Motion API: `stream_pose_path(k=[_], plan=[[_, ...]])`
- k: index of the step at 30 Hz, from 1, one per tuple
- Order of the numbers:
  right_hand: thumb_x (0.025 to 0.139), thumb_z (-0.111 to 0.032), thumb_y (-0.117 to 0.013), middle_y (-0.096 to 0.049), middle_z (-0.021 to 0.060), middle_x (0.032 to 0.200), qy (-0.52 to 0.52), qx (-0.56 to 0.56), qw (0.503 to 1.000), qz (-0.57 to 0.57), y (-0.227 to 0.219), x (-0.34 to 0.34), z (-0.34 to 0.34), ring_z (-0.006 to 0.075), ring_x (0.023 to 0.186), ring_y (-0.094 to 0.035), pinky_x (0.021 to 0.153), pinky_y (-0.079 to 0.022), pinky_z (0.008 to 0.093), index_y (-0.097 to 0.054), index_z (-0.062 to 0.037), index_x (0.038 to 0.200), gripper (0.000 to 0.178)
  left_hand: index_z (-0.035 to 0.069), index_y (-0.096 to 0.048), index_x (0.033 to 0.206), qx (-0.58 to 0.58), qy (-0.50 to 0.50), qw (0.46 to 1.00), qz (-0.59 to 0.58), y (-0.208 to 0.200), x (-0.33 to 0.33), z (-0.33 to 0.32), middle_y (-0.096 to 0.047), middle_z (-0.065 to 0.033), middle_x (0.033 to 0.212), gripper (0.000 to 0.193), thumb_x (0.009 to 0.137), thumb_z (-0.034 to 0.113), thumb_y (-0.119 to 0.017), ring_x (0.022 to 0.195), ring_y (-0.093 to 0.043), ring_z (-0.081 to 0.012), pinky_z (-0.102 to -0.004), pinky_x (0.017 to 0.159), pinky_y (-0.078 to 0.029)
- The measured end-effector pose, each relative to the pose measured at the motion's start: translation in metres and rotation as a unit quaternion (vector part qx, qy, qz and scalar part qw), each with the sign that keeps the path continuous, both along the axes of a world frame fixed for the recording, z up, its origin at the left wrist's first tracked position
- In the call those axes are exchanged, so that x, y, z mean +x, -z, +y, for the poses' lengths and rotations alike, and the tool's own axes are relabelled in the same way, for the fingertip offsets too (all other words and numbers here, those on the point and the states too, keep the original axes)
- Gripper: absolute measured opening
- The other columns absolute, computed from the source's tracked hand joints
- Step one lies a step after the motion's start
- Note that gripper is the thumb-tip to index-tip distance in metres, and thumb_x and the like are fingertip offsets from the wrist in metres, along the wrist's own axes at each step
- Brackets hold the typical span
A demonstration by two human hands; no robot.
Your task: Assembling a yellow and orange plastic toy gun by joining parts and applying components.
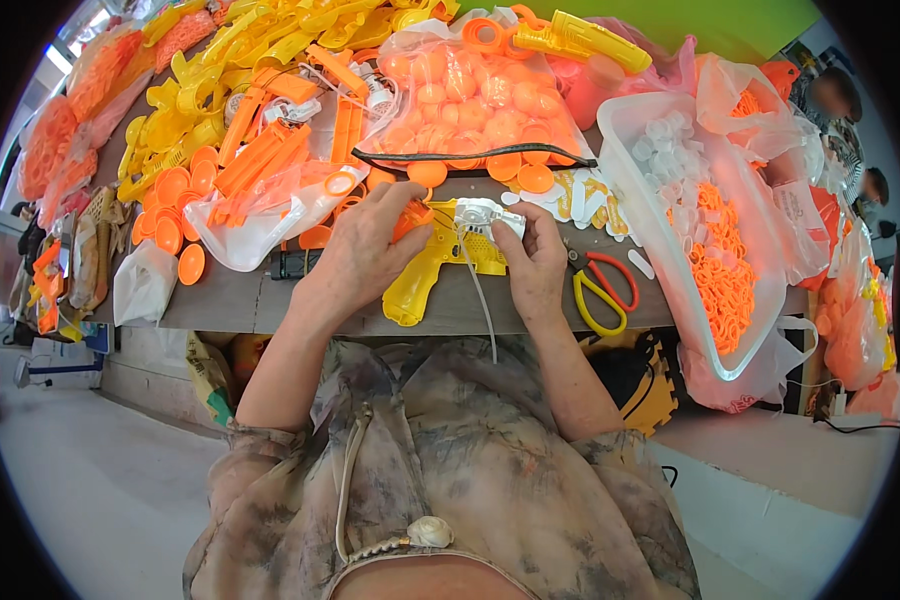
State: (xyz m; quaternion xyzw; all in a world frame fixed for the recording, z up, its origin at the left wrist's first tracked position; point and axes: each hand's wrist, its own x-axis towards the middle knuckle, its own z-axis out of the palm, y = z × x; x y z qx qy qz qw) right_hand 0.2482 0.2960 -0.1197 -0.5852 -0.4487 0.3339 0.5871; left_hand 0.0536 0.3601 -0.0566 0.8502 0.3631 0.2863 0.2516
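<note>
Head view: left hand (pixel 362 240) at centre, fingers curled round an orange part (pixel 413 217). Right hand (pixel 538 262) just right of centre, pinching a white module (pixel 479 213) with trailing cord (pixel 478 285). Between and below, yellow shell (pixel 410 290) on grey table (pixel 270 302). Right of centre, red-and-yellow-handled tool (pixel 621 282); farther right, translucent tub (pixel 650 215) of orange pieces (pixel 720 275).

"Can you read some writing on the things?"

"No, none is readable. The clear bag (pixel 798 212) on the right side carries faint reddish marks, like print, but they are too small."

"And the pinkish bag (pixel 735 392) at the near right, below the counter (pixel 232 312)?"

"It also has red marks, but too blurred to read."
</note>
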Motion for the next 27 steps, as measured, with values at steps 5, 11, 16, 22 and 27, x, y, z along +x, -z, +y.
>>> stream_pose_path(k=[5, 11, 16, 22, 27], plan=[[0.088, -0.006, -0.062, -0.056, 0.0043, 0.094, 0.001, 0.008, 1.0, 0.021, -0.007, -0.005, -0.007, 0.0072, 0.085, -0.053, 0.074, -0.045, 0.0212, -0.051, 0.0009, 0.109, 0.025, 0.001, -0.055, 0.111, -0.038, -0.017, 0.996, 0.082, -0.004, 0.005, 0.0, -0.057, -0.0164, 0.095, 0.032, 0.083, 0.014, -0.061, 0.085, -0.057, -0.0299, -0.0381, 0.075, -0.046], [0.088, -0.006, -0.062, -0.056, 0.0042, 0.095, 0.002, 0.014, 0.999, 0.031, -0.003, -0.003, -0.008, 0.0074, 0.086, -0.053, 0.075, -0.045, 0.0213, -0.051, 0.001, 0.109, 0.025, 0.001, -0.055, 0.111, -0.027, -0.041, 0.992, 0.115, -0.007, 0.012, 0.0, -0.056, -0.0154, 0.091, 0.031, 0.085, 0.017, -0.06, 0.084, -0.057, -0.0312, -0.0386, 0.074, -0.046], [0.088, -0.006, -0.061, -0.056, 0.0041, 0.094, -0.003, 0.011, 0.999, 0.038, -0.005, -0.003, -0.009, 0.0074, 0.086, -0.053, 0.075, -0.045, 0.0215, -0.051, 0.0008, 0.108, 0.023, 0.002, -0.057, 0.11, 0.031, -0.024, 0.989, 0.143, -0.001, 0.012, -0.003, -0.058, -0.0147, 0.089, 0.031, 0.086, 0.02, -0.058, 0.084, -0.058, -0.0314, -0.0394, 0.074, -0.045], [0.088, -0.006, -0.061, -0.057, 0.0045, 0.095, -0.013, 0.016, 0.999, 0.047, -0.005, -0.003, -0.009, 0.0079, 0.086, -0.054, 0.075, -0.045, 0.0217, -0.05, 0.0006, 0.107, 0.023, 0.003, -0.057, 0.107, 0.049, -0.066, 0.992, 0.093, 0.012, 0.016, -0.005, -0.059, -0.0148, 0.083, 0.031, 0.082, 0.02, -0.063, 0.082, -0.059, -0.0311, -0.0413, 0.073, -0.044], [0.088, -0.006, -0.061, -0.057, 0.0048, 0.095, -0.016, 0.014, 0.998, 0.058, -0.002, -0.002, -0.01, 0.0082, 0.087, -0.054, 0.076, -0.045, 0.022, -0.05, 0.0004, 0.107, 0.023, 0.003, -0.056, 0.113, 0.097, -0.031, 0.99, 0.1, 0.021, 0.012, -0.008, -0.062, -0.014, 0.093, 0.032, 0.083, 0.012, -0.061, 0.089, -0.059, -0.0305, -0.0396, 0.079, -0.043]])
